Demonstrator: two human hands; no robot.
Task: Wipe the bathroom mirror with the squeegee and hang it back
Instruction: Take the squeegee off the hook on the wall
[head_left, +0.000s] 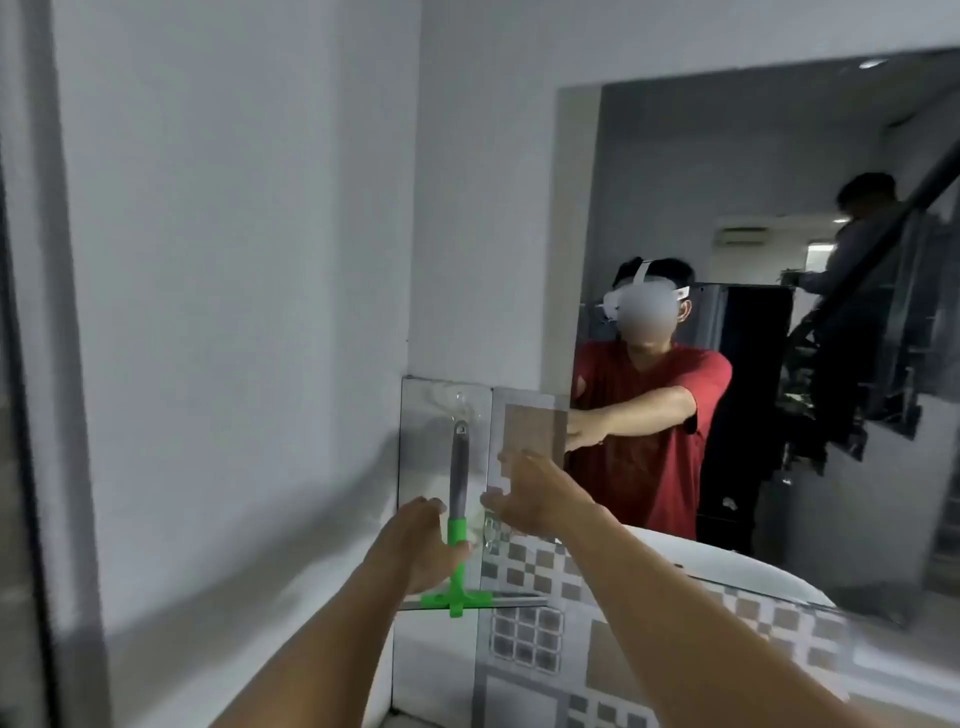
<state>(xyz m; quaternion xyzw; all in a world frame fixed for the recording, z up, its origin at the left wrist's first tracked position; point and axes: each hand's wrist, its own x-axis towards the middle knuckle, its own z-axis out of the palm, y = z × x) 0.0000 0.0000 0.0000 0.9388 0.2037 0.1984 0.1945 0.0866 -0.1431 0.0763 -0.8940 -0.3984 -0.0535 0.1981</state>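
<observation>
The squeegee (458, 467) hangs blade-down against the tiled wall, its grey handle topped by a loop that sits at a clear hook (460, 400). Its green neck leads down to a green head with a long blade. My left hand (421, 545) is wrapped around the green neck just below the grey handle. Just right of the handle, my right hand (535, 499) is held up with its fingers spread and holds nothing. The large mirror (779, 208) fills the wall to the right and reflects me reaching forward.
A white basin rim (727, 566) curves below the mirror at the right. Patterned grey and brown tiles (530, 639) cover the lower wall. A plain white wall runs along the left. A second person shows in the mirror's reflection on stairs behind me.
</observation>
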